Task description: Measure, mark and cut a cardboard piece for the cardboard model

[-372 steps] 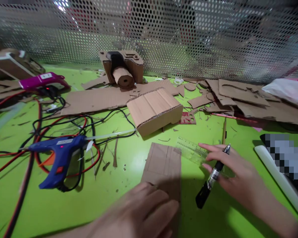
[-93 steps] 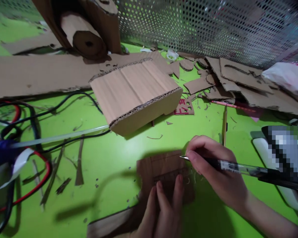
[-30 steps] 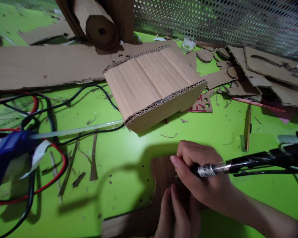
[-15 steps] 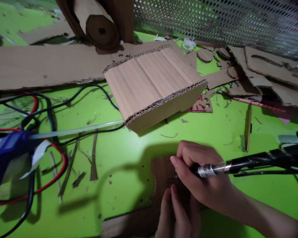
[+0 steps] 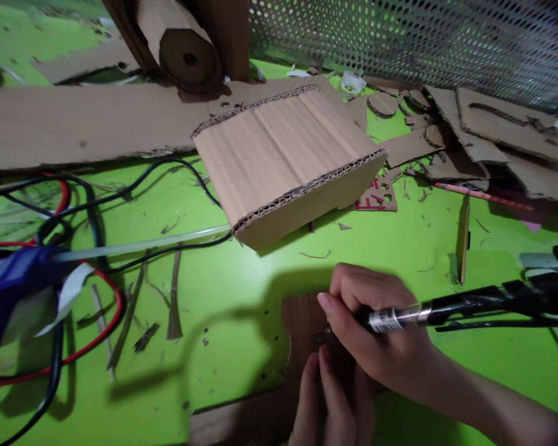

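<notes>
Right hand: from my end of the feed, I have the right hand [image 5: 385,322] closed around a pen [image 5: 428,311], its barrel slanting up to the right.
Left hand: my left hand [image 5: 328,402] rests its fingertips on the cardboard piece [image 5: 302,328], just beside the pen's point; I can't tell whether it pinches anything beneath.
Cardboard piece: flat on the green counter [image 5: 232,297], at the lower middle of my view, partly covered by both hands. A curved notch shows in its left edge, and faint lines show near its top.
Pen tip: it appears to be at the cardboard surface, though shadow makes contact hard for me to confirm.
Step in hand: I judge it as marking the cardboard, 1 hand drawing and 1 steadying.
Next move: I'd say it calls for light, controlled pen pressure, with my left fingers firm yet out of the tip's path.
Surroundings: a cardboard box [image 5: 283,161] sits behind the hands; a blue glue gun [image 5: 9,272] lies well apart to the left.
</notes>
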Motion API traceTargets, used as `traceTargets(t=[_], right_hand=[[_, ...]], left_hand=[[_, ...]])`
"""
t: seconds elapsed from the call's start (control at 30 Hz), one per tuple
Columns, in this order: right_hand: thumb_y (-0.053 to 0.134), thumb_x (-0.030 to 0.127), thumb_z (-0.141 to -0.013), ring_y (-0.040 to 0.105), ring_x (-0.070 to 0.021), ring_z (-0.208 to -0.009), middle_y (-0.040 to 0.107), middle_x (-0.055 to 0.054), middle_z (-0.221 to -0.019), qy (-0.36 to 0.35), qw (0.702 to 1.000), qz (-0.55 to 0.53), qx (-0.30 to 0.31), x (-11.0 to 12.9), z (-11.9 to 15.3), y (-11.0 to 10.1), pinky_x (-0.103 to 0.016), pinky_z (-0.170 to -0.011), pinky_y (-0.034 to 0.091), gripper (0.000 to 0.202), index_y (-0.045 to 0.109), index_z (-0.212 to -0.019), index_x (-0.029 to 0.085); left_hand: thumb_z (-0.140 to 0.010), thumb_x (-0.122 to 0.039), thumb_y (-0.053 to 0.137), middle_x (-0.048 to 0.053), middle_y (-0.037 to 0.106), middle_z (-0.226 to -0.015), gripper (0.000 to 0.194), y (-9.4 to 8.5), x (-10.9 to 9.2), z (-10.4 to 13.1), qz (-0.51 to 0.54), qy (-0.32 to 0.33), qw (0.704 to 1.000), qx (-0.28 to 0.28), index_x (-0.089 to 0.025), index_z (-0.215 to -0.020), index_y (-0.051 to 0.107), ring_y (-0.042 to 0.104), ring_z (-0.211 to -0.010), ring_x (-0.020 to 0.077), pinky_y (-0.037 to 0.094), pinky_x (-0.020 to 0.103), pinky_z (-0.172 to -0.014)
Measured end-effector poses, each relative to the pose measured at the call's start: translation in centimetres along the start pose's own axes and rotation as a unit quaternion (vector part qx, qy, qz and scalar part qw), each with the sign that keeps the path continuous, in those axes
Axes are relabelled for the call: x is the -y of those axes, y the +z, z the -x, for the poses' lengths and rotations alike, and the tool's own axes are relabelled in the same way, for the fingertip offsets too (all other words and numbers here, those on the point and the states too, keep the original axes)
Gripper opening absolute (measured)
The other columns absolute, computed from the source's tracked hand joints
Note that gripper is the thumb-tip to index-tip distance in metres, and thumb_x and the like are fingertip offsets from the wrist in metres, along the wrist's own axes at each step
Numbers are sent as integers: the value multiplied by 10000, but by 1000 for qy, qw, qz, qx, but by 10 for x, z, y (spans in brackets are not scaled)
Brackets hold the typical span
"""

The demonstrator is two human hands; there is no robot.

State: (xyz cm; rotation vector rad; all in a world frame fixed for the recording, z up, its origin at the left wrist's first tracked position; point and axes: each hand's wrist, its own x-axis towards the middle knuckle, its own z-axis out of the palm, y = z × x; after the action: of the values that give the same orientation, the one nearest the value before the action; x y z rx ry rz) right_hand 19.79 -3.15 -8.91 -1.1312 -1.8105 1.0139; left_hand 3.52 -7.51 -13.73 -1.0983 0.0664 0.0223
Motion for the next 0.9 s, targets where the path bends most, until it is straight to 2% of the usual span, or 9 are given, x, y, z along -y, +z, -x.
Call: traceTargets(t=[0.17,0.23,0.43,0.57,0.67,0.77,0.9], right_hand=[[504,85,-887,354,-77,-514,355,67,-565,-1,1000,-5,-1,0,-1,0,-232,-488,289,395,249,-619,223],[503,87,-889,358,-75,-514,360,66,-566,0,1000,-7,0,0,-2,0,-229,-486,290,394,252,-616,222],[497,94,-888,356,-71,-512,356,67,-568,1,1000,-4,4,1,-2,0,-224,-488,295,393,238,-621,223],[502,88,-893,356,-72,-516,358,68,-570,-4,1000,-1,3,0,-1,0,-227,-491,291,391,252,-622,219],[508,83,-893,360,-70,-525,359,69,-574,-8,1000,0,2,-1,0,0,-225,-497,293,391,256,-625,217],[506,81,-892,359,-71,-522,356,69,-572,-3,1000,0,3,-1,0,0,-226,-495,294,391,258,-622,216],[505,87,-893,357,-74,-522,351,68,-570,-2,1000,0,2,0,0,0,-230,-494,292,394,253,-620,218]], left_hand=[[-890,115,422,-6,682,-1247,610,-2,-1,-2,-77,28,997,7,-137,-1445,406,690,-867,-43,380,-122,-735],[-880,133,407,-17,671,-1265,631,-2,0,-4,-97,47,994,10,-164,-1437,425,688,-862,-50,373,-124,-731],[-858,143,371,-30,646,-1294,724,0,-1,-5,-90,63,994,-6,-227,-1480,337,705,-827,-11,442,-71,-712],[-864,132,377,-7,655,-1279,691,3,3,-4,-58,60,996,-16,-178,-1480,330,707,-823,-3,450,-64,-725],[-851,137,450,5,644,-1290,663,3,10,-4,-84,107,991,-3,-150,-1447,394,700,-834,-23,415,-94,-747],[-814,157,521,-56,650,-1269,687,1,16,-6,-146,177,973,12,-212,-1393,482,694,-858,-37,404,-95,-792],[-857,131,472,-58,666,-1253,569,-4,19,-7,-191,211,959,17,-175,-1331,547,680,-887,-63,370,-106,-818]])
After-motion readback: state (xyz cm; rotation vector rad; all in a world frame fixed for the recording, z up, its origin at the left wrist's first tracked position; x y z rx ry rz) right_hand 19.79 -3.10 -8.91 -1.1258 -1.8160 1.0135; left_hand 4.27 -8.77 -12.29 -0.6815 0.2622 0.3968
